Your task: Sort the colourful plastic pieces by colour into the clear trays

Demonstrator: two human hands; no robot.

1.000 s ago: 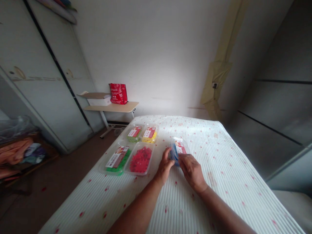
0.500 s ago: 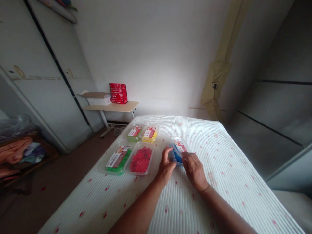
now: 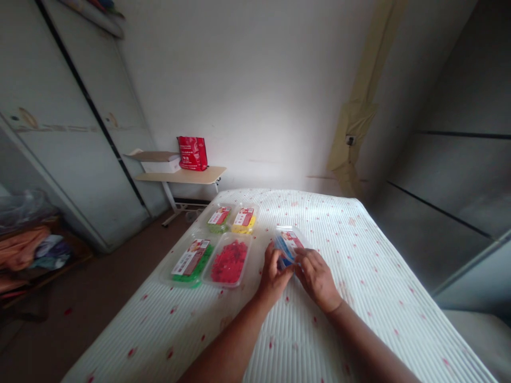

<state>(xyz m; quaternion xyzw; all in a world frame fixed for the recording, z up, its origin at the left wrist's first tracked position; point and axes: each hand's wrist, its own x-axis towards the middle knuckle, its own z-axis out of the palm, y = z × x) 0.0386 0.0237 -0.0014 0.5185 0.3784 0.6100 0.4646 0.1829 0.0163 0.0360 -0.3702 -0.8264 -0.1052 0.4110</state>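
Note:
A clear plastic container [image 3: 285,261] with blue pieces inside rests on the bed cover. Its clear lid [image 3: 290,239] carries a red and white label and looks partly raised at the near left. My left hand [image 3: 274,274] grips the container's near left side, fingers curled along the rim. Pinched on the lid's near edge, my right hand [image 3: 318,277] is closed, its fingertips close to my left thumb. To the left stands an unlidded-looking container of red pieces [image 3: 230,260]. Beside it sits a labelled container of green pieces [image 3: 192,263].
Farther back are labelled containers of light green pieces [image 3: 219,218] and yellow pieces [image 3: 244,219]. A small table [image 3: 199,175] holds a red bag [image 3: 192,153] and a white box [image 3: 160,165]. Wardrobe doors [image 3: 80,159] stand at left, beyond the bed's edge.
My right hand has moved slightly left and toward my left hand along the near edge. The lid has shifted and bends up more over the blue pieces.

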